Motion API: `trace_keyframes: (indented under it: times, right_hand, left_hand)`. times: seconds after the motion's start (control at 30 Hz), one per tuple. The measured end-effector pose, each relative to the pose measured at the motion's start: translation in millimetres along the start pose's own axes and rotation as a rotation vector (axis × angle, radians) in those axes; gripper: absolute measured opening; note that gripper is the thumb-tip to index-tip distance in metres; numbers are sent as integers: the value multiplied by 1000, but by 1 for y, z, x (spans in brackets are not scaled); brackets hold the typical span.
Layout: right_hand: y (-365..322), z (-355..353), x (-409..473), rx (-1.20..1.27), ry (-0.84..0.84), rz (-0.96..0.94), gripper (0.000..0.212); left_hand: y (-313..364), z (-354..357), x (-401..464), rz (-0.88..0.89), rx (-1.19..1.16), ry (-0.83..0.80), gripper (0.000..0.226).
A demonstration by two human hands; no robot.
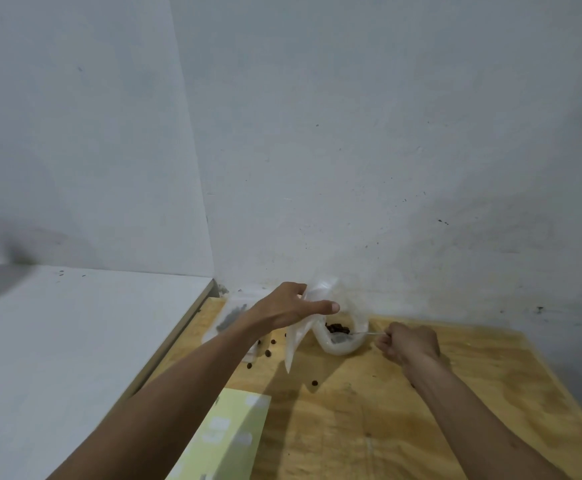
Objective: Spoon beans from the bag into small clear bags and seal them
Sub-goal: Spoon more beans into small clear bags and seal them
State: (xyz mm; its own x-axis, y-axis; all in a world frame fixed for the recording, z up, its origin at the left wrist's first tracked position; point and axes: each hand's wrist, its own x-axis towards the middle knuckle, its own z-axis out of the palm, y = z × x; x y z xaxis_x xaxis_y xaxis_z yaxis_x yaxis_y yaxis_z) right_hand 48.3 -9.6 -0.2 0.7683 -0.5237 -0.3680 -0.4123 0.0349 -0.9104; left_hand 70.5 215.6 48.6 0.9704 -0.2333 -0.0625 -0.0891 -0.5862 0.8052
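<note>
a: edges first. what's boxing things in?

b: wooden table (pixel 403 410) butts against the white wall (pixel 351 133) at the back. a white counter (pixel 75 341) runs along its left edge. the table's right edge angles down toward the frame corner. bare wood in front of the right hand and to its right.

a: hands?

b: left hand (pixel 291 308) is up near the back wall, thumb stretched out, fingers hidden behind a small clear bag (pixel 298 336) it holds; the bag hangs down, lower tip close to the wood. right hand (pixel 409 342) is a fist pinching a spoon (pixel 358 335) handle, bowl reaching into the bean bag (pixel 339 336).

a: where's the bean bag?

b: sitting on the table by the wall, between the two hands, mouth open, dark beans (pixel 338 328) visible inside.

a: anything else down there?

b: loose beans (pixel 268 352) scattered on the wood left of it and one nearer the camera. a pale green card (pixel 227 434) at the bottom edge, cut off by the frame.

a: hard to read?

b: plastic packets (pixel 229 318) behind the left forearm, blurred, dark contents, partly covered. can't tell whether the spoon is loaded. the clear bag's opening is lost in blur.
</note>
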Motion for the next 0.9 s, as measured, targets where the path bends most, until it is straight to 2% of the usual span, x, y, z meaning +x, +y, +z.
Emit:
trace_keyframes:
  times: [0.03,0.1,0.2,0.3,0.4,0.5,0.67,0.9]
  right_hand:
    - [0,-1,0,2,0,-9,28]
    - [-3,-4,-2,19,-4,-33,23]
    - [-8,-9,-2,57,-7,-67,16]
    - [-12,-12,-1,68,-11,-94,15]
    - [-18,-13,-3,87,-27,-107,15]
    - [-22,-15,-6,70,-36,-134,16]
    - [-39,-22,-8,81,-68,-184,13]
    - [-84,-30,-20,115,-131,-280,8]
  left_hand:
    - [-2,-1,1,-18,17,6,73]
    - [-9,-3,3,-62,41,31,84]
    - [-18,-5,2,-98,76,52,66]
    - [-22,-2,2,-120,104,22,60]
    - [-24,-1,4,-134,122,-1,69]
    - [-24,-3,2,-111,127,6,96]
    - [-23,-5,-3,14,134,103,79]
    - [-21,-3,-6,8,183,97,89]
